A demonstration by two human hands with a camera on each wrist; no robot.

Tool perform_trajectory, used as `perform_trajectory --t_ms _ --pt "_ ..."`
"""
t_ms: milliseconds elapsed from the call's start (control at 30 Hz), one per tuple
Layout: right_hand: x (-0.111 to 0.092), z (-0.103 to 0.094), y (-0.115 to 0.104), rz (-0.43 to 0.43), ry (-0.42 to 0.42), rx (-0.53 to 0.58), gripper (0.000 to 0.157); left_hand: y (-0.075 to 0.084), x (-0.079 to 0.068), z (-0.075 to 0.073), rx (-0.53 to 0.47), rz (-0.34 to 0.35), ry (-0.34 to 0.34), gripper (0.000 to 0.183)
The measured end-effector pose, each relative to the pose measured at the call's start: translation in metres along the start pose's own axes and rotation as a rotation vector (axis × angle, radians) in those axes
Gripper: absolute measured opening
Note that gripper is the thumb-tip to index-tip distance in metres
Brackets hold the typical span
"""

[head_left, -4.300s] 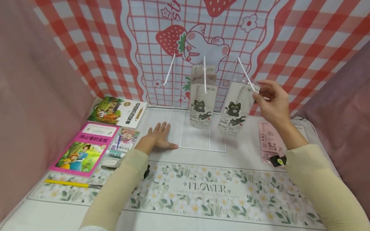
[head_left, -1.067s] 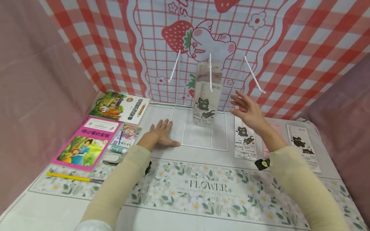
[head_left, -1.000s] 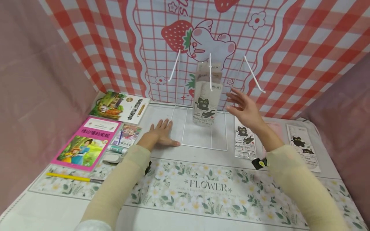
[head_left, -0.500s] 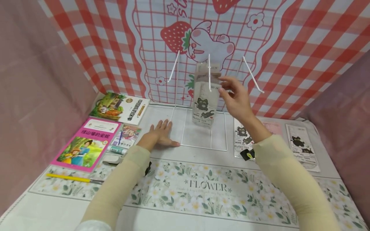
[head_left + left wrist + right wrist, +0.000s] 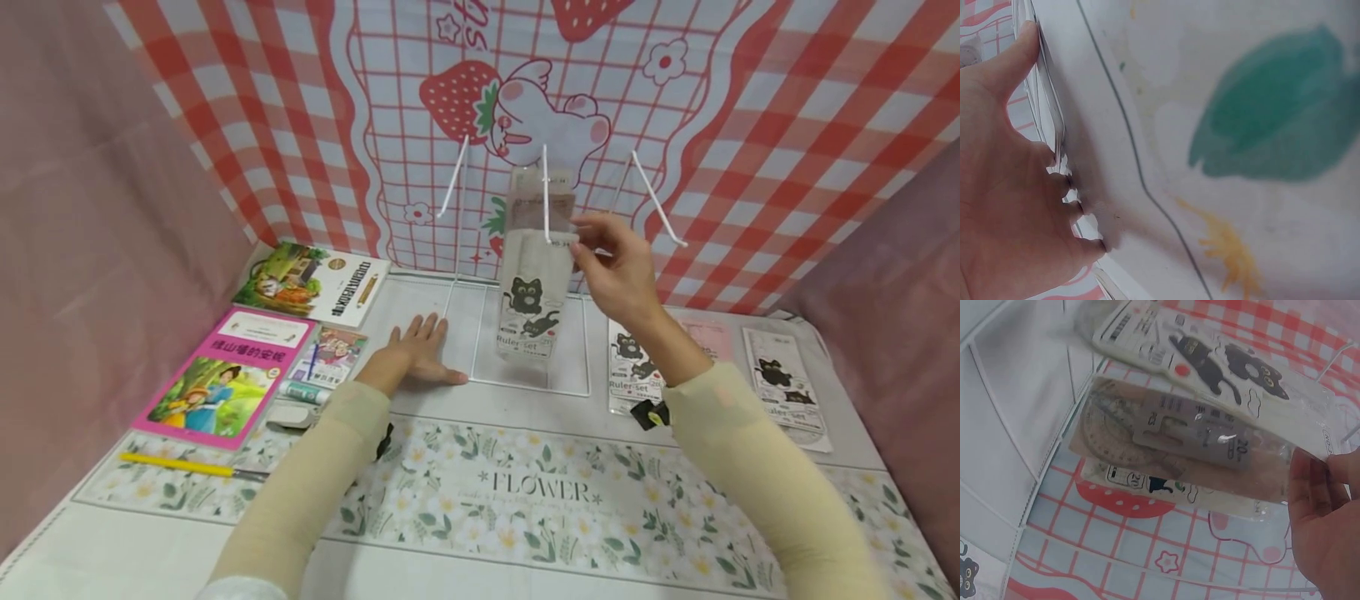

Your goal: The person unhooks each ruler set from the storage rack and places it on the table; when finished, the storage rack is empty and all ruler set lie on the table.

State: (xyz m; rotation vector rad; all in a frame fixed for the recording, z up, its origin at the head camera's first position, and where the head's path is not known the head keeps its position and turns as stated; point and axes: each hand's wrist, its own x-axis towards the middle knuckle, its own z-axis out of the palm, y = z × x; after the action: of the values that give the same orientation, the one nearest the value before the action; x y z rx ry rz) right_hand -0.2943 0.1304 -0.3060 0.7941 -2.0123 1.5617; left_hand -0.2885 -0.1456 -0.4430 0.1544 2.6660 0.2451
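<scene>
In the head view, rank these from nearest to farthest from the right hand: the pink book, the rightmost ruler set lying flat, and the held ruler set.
1. Held ruler set: pinched at its upper right edge by the right hand.
2. Rightmost ruler set: lying flat, off to the hand's right.
3. Pink book: lying far over on the left side.

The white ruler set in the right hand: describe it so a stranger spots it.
Find the white wire rack, then its middle prong. Clear plastic packets line up there. The frontmost, a white rectangle with black cats, is the ruler set, the only one pinched by the right hand.
</scene>
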Motion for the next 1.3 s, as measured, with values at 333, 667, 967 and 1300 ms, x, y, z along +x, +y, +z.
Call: perform_trajectory --t_ms 333,667,967,1300 --pt "-0.024 -0.012 -0.026 -0.058 -0.073 0.034 0.030 0.002 0.001 0.001 -0.013 -0.007 0.003 0.117" --pt "-0.052 -0.036 -0.046 -0.065 -0.129 -0.046 0.030 -0.003 0.001 0.002 -0.016 0.019 -0.001 0.114" --pt "-0.106 -0.122 -0.017 0.169 -0.311 -0.347 0.027 -0.002 0.001 0.000 -0.002 0.029 -0.006 0.115" --pt "-0.166 -0.244 0.033 0.414 -0.443 -0.443 0.028 -0.002 0.002 -0.001 -0.003 0.035 -0.001 0.115"
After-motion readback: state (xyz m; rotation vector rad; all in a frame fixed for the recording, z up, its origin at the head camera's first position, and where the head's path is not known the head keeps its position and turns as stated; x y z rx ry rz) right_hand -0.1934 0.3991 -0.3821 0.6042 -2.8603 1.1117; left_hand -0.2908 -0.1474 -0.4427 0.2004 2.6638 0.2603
